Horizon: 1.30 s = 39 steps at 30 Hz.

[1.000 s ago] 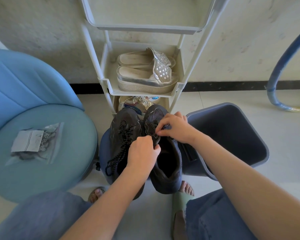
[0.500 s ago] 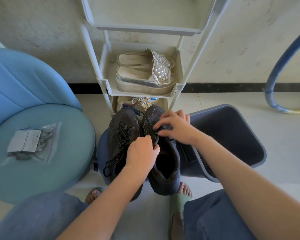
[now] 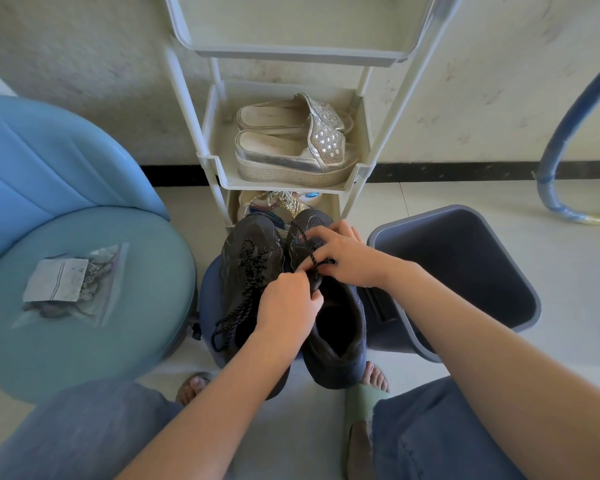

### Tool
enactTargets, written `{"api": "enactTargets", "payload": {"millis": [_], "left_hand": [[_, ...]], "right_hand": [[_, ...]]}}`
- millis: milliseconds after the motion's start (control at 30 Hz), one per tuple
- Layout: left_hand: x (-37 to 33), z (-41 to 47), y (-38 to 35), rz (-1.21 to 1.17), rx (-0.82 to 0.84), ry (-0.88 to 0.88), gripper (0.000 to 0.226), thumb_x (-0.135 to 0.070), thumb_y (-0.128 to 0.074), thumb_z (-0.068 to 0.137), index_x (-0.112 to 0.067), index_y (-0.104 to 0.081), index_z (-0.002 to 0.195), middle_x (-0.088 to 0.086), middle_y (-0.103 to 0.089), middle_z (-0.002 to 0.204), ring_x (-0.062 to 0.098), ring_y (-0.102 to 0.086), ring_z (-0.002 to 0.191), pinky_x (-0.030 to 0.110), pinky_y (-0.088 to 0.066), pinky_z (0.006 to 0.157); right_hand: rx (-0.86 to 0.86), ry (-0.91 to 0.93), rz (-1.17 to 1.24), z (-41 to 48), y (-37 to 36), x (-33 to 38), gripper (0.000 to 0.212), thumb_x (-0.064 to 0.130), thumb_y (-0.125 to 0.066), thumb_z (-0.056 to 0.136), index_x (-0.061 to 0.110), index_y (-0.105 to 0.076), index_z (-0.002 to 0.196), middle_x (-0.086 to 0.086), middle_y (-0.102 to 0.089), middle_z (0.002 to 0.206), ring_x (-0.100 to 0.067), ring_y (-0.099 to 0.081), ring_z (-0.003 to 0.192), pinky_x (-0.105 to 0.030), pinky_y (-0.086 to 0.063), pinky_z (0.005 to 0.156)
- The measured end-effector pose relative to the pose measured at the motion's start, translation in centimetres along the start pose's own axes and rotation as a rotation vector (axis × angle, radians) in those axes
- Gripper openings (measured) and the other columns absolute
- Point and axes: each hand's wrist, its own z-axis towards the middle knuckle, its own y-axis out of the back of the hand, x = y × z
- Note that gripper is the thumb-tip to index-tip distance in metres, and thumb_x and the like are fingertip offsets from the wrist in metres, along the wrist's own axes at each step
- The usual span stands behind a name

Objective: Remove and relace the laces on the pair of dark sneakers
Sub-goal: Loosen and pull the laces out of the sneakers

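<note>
Right sneaker on stool, toe pointing away toward rack. Lace crosses its eyelets between both hands. Right hand fingers pinch lace; left hand fingers pinch tongue.

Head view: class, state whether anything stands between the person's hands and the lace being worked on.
Nothing visible does. The left hand and right hand both grip the lace over the sneaker; the other sneaker lies beside it, not between.
</note>
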Motion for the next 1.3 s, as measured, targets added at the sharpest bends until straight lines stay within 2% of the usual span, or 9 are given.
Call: {"api": "enactTargets", "payload": {"millis": [333, 500, 633, 733, 933, 1067, 1167, 1233, 1300], "left_hand": [[0.4, -0.1, -0.1, -0.111, 0.038, 0.026, 0.026, -0.035, -0.052, 0.093, -0.01, -0.058, 0.092, 0.005, -0.068, 0.081, 0.019, -0.069, 0.073, 0.035, -0.055, 0.074], [0.4, 0.0, -0.1, -0.1, 0.063, 0.031, 0.024, -0.033, -0.051, 0.093, -0.01, -0.058, 0.095, 0.006, -0.068, 0.083, 0.02, -0.069, 0.073, 0.036, -0.057, 0.073], [0.4, 0.1, 0.0, -0.07, 0.086, 0.018, 0.022, -0.028, -0.05, 0.093, -0.008, -0.057, 0.096, 0.007, -0.068, 0.084, 0.021, -0.069, 0.073, 0.035, -0.057, 0.074], [0.3, 0.0, 0.0, -0.066, 0.094, 0.007, 0.024, -0.03, -0.05, 0.094, -0.007, -0.056, 0.099, 0.007, -0.067, 0.089, 0.022, -0.069, 0.076, 0.035, -0.056, 0.075], [0.3, 0.0, 0.2, -0.071, 0.093, 0.008, 0.023, -0.03, -0.05, 0.094, -0.009, -0.055, 0.099, 0.007, -0.066, 0.09, 0.021, -0.068, 0.077, 0.033, -0.056, 0.075], [0.1, -0.1, 0.2, -0.025, 0.108, 0.0, 0.025, -0.03, -0.049, 0.095, -0.008, -0.054, 0.106, 0.008, -0.068, 0.093, 0.022, -0.068, 0.081, 0.03, -0.055, 0.074], [0.2, -0.1, 0.1, -0.054, 0.129, 0.022, 0.024, -0.028, -0.049, 0.095, -0.007, -0.054, 0.105, 0.008, -0.068, 0.091, 0.022, -0.069, 0.08, 0.032, -0.056, 0.076], [0.3, 0.0, 0.2, -0.087, 0.133, 0.043, 0.023, -0.028, -0.049, 0.094, -0.007, -0.055, 0.101, 0.008, -0.068, 0.089, 0.022, -0.069, 0.078, 0.035, -0.055, 0.077], [0.3, 0.0, 0.3, -0.092, 0.131, 0.051, 0.023, -0.029, -0.05, 0.093, -0.007, -0.055, 0.1, 0.008, -0.068, 0.087, 0.023, -0.069, 0.078, 0.036, -0.055, 0.078]], "right_hand": [[0.006, 0.011, 0.0, 0.8, 0.6, -0.6, 0.014, 0.019, -0.064, 0.089, 0.024, -0.075, 0.096, 0.011, -0.051, 0.136, -0.019, -0.023, 0.124, -0.026, -0.02, 0.102], [-0.048, -0.033, 0.011, 0.6, 0.8, -0.7, 0.01, 0.023, -0.064, 0.089, 0.024, -0.073, 0.093, 0.012, -0.054, 0.107, -0.018, -0.031, 0.115, -0.032, -0.027, 0.103], [-0.389, -0.404, 0.173, 0.1, 1.3, -0.9, 0.018, 0.023, -0.053, 0.097, 0.016, -0.068, 0.103, 0.003, -0.063, 0.109, -0.017, -0.054, 0.103, -0.035, -0.045, 0.091], [-0.632, -0.663, 0.45, -0.7, 2.0, -2.3, 0.019, 0.022, -0.051, 0.099, 0.012, -0.066, 0.108, 0.001, -0.064, 0.105, -0.016, -0.057, 0.087, -0.031, -0.042, 0.075], [-0.695, -0.855, 0.496, 0.1, 1.8, -3.2, 0.019, 0.015, -0.047, 0.1, 0.014, -0.065, 0.107, -0.002, -0.062, 0.11, -0.02, -0.053, 0.086, -0.031, -0.039, 0.074], [-0.797, -0.979, 0.723, -0.6, 2.5, -4.6, 0.024, 0.008, -0.047, 0.099, 0.009, -0.066, 0.114, -0.007, -0.064, 0.119, -0.019, -0.054, 0.089, -0.033, -0.044, 0.078], [-0.761, -0.851, 0.582, -0.6, 2.8, -4.5, 0.022, 0.012, -0.049, 0.098, 0.015, -0.064, 0.114, -0.002, -0.06, 0.123, -0.017, -0.056, 0.092, -0.032, -0.046, 0.077], [-0.657, -0.56, 0.436, -0.6, 3.0, -3.5, 0.031, 0.01, -0.052, 0.096, 0.023, -0.062, 0.122, 0.002, -0.05, 0.13, -0.015, -0.054, 0.097, -0.024, -0.045, 0.075], [-0.384, -0.273, 0.432, -0.4, 2.8, -2.7, 0.033, 0.011, -0.056, 0.094, 0.027, -0.063, 0.121, 0.004, -0.045, 0.13, -0.011, -0.047, 0.105, -0.019, -0.042, 0.088]]}}
